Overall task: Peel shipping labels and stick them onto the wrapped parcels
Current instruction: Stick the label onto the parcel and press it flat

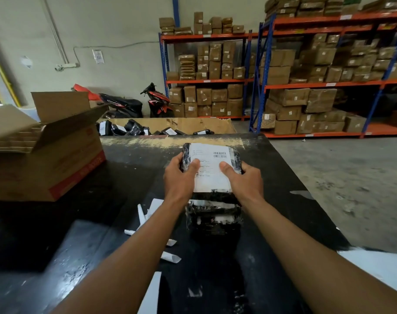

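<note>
A black-wrapped parcel [236,158] is held above the dark table [129,159], a white shipping label [212,171] covering its top face. My left hand [180,177] grips its left side with the thumb lying on the label. On the opposite side my right hand [244,180] holds it, thumb also pressed on the label. Just below, another black-wrapped parcel [213,217] lies on the table between my forearms. Curled white backing strips [147,214] lie to its left.
An open cardboard box [57,164] stands at the table's left. Beyond the far edge, a large carton [193,125] holds several labelled black parcels. Shelves of brown boxes [306,71] line the back right, and motorbikes [156,100] are parked by the wall.
</note>
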A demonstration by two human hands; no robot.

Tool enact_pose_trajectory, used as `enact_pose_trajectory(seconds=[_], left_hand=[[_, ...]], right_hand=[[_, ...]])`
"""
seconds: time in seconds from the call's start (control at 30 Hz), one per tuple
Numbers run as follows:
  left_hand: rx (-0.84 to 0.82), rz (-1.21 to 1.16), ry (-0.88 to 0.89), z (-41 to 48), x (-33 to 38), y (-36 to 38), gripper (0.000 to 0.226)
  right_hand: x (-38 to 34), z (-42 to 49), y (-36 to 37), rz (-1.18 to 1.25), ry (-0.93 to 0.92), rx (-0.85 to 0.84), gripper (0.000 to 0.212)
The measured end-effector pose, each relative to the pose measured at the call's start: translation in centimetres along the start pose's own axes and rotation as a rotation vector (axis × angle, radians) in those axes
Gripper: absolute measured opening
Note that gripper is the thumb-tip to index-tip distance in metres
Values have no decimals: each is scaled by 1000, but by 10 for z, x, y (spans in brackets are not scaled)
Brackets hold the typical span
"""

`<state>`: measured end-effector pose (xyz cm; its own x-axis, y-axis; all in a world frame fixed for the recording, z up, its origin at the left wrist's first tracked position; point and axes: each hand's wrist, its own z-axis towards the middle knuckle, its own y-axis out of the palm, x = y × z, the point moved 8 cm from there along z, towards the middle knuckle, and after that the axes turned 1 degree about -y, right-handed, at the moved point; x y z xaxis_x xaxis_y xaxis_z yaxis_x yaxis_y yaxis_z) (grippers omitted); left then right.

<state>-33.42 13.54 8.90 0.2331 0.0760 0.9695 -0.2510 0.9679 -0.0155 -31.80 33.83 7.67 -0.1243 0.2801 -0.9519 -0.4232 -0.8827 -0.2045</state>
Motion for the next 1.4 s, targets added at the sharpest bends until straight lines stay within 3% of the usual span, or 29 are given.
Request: enact_pose_trajectory(seconds=[0.23, 0.4, 0.6, 0.9, 1.2, 1.4], left_hand=[[0, 48, -48, -57, -7, -23, 43], [-36, 78, -103, -128, -30, -46, 36], [-86, 136, -227, -220, -66, -67, 40], [-122, 190, -274, -264, -82, -69, 46], [-83, 253, -250, -262, -93, -60, 42], [-126, 324, -226, -263, -89, -58, 39]], right_hand=[[5, -62, -22, -26, 22, 8, 29], [32, -137, -33, -46, 121, 18, 45], [70, -230, -57, -17, 269, 14, 17], [87, -272, -74, -116, 316, -8, 29], [100, -267, -69, -149, 341, -30, 80], [97, -265, -68, -175, 307, -81, 78]])
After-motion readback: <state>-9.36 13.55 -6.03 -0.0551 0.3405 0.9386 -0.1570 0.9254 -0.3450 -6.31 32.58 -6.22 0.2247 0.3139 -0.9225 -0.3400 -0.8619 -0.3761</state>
